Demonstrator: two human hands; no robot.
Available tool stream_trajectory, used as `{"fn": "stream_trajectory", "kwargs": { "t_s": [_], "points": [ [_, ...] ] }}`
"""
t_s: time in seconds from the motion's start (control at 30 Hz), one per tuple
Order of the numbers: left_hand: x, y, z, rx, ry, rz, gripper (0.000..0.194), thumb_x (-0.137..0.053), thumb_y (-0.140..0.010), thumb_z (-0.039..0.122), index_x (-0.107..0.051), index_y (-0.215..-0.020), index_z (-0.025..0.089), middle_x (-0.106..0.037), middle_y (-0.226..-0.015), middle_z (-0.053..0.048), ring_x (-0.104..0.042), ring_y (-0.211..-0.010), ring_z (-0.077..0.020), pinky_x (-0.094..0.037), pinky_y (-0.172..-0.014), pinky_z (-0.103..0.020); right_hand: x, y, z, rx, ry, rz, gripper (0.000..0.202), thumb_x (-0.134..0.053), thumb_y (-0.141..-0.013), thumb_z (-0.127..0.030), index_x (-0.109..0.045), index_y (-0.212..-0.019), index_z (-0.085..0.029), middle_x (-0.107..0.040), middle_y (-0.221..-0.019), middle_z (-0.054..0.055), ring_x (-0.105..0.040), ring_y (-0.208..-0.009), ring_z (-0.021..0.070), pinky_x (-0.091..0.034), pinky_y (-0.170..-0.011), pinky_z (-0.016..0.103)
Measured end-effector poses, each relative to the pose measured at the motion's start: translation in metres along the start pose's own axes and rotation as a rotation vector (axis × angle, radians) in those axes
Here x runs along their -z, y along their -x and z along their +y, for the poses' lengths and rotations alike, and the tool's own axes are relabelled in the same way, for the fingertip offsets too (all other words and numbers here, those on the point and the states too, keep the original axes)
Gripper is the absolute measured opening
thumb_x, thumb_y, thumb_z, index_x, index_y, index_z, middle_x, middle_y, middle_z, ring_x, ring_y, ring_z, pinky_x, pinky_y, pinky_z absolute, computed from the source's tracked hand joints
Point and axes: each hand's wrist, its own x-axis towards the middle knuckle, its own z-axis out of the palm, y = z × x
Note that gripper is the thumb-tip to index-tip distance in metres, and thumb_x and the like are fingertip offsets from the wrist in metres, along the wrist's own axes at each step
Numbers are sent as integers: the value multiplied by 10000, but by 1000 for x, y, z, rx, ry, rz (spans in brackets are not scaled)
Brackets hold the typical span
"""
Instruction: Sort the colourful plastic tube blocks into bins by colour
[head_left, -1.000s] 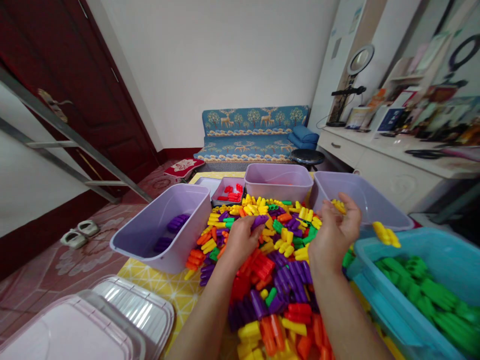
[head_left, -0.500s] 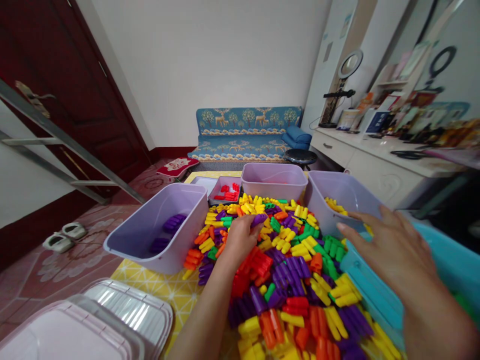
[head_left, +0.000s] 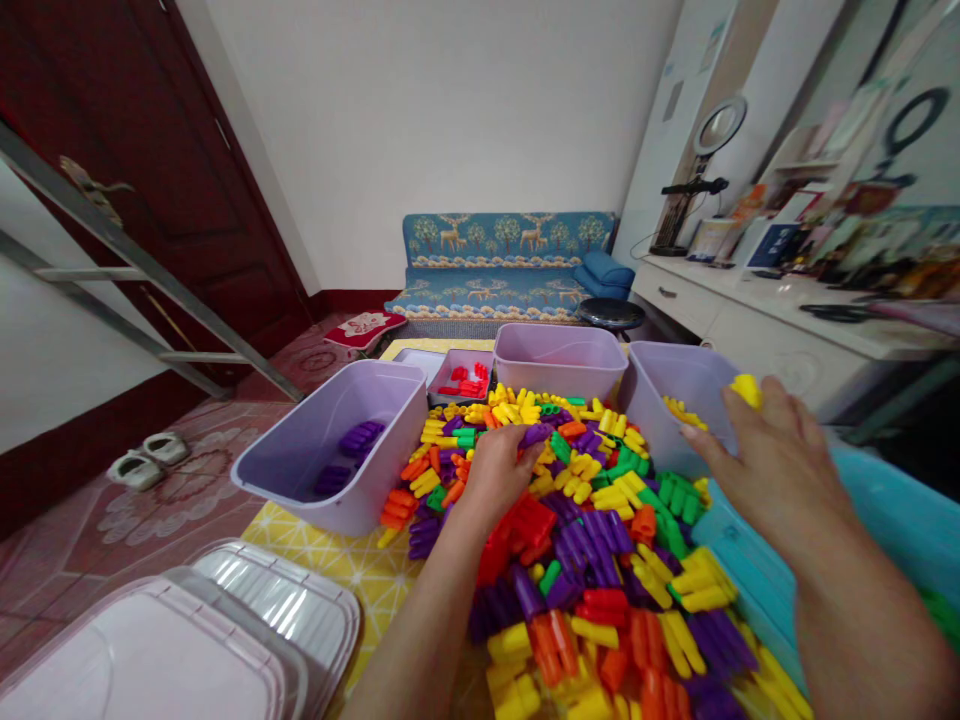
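Note:
A heap of yellow, purple, red, orange and green plastic pieces covers the middle of the table. My left hand is over the heap's far part, its fingers closed on a purple piece. At the right, my right hand is raised by the near side of the right lilac bin, which has yellow pieces inside. A yellow piece shows at its fingertips, pinched there. Purple pieces lie in the left lilac bin.
Another lilac bin stands at the back, beside a small tray with red pieces. A turquoise bin is at the right. Stacked lids lie front left. Beyond are a blue sofa and a white dresser.
The view has shifted slightly left. A yellow piece now shows at my right hand's fingertips, which have drawn together. My left hand still holds the purple piece.

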Motion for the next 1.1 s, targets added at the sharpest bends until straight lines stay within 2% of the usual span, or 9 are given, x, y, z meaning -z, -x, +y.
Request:
{"fn": "stream_trajectory", "kwargs": {
  "t_s": [0.07, 0.13, 0.3, 0.47, 0.67, 0.8, 0.93, 1.03, 1.1],
  "points": [
    [1, 0, 1, 41, 50, 19, 193, -538, -842, 261, -676, -941, 169, -710, -882, -72, -640, -799, -193, -450, -697, -260, 1, -7, -26, 1, -147, 70, 585, -448, -874, -440, -490, -1309, -51, -232, -1487, 245, -261, -1352, 397, -285, -1070, 515],
    [2, -1, 1, 93, 148, 61, 212, -533, -841, 271, -677, -961, 171, -715, -890, -71, -647, -815, -195, -463, -714, -266, -6, -9, -55, 56, -373, 93, 502, -490, -862, -407, -548, -1265, -114, -329, -1464, 185, -347, -1327, 331, -300, -1080, 466],
    [9, -5, 2, 250, 654, 205, 284, -553, -828, 383, -651, -913, 131, -712, -816, -82, -667, -746, -190, -501, -682, -272, -50, 6, -112, 275, -770, -231, 294, -557, -824, -303, -681, -1059, -179, -584, -1267, 120, -538, -1181, 245, -393, -1029, 398],
    [39, -10, 4, 419, 1147, 402, 402, -612, -766, 517, -603, -835, 121, -685, -685, -46, -637, -572, -131, -502, -620, -246, -89, 23, -117, 224, -851, -363, 246, -567, -793, -221, -697, -992, -162, -652, -1160, 120, -603, -1089, 259, -453, -957, 410],
    [94, -4, -8, 523, 1683, 752, 373, -410, -928, 426, -611, -800, 140, -612, -589, 22, -564, -483, -58, -487, -596, -198, -98, 24, -105, 193, -885, -349, 270, -565, -804, -290, -689, -1011, -169, -676, -1101, 106, -619, -1043, 248, -456, -940, 412],
    [115, 4, -25, 548, 1921, 761, 449, -262, -971, 389, -602, -824, 136, -602, -595, 7, -567, -508, -74, -496, -614, -229, -99, 23, -106, 186, -868, -360, 264, -571, -796, -284, -695, -994, -163, -678, -1094, 108, -624, -1029, 246, -461, -929, 401],
    [116, 7, -31, 532, 1965, 767, 503, -176, -970, 391, -594, -850, 139, -599, -626, -14, -572, -545, -92, -501, -620, -250, -99, 24, -107, 187, -854, -360, 262, -568, -796, -275, -697, -989, -153, -681, -1086, 110, -626, -1024, 242, -458, -934, 392],
    [105, 4, -26, 526, 1781, 655, 445, -243, -954, 405, -600, -864, 155, -601, -665, -14, -572, -576, -91, -494, -647, -247, -97, 24, -106, 190, -858, -364, 268, -570, -793, -267, -693, -998, -148, -680, -1088, 113, -624, -1025, 242, -457, -934, 392],
    [93, 2, -22, 510, 1438, 462, 328, -409, -899, 425, -614, -905, 169, -623, -727, -16, -570, -600, -95, -478, -649, -240, -96, 23, -106, 189, -861, -366, 263, -573, -789, -262, -692, -997, -153, -682, -1085, 109, -623, -1025, 244, -461, -926, 394]
  ]
}}
